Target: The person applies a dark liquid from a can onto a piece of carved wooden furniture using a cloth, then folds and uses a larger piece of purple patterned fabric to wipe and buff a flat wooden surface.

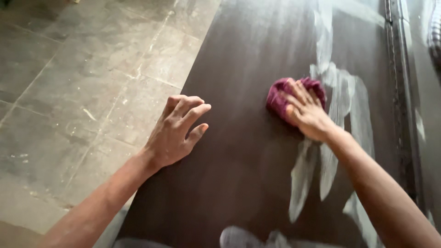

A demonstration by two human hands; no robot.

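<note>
My right hand (307, 111) presses a crumpled maroon cloth (279, 94) flat against a dark brown board (239, 151). The fingers are spread over the cloth, and the hand covers most of it. Pale wet streaks (342, 92) run across the board around and below the cloth. My left hand (177, 131) rests on the board's left edge with its fingers loosely curled and holds nothing.
A grey tiled floor (78, 87) with scuffs and white specks lies to the left of the board. A metal rail (398, 69) runs along the board's right side. A pale blurred shape (239, 238) shows at the bottom edge.
</note>
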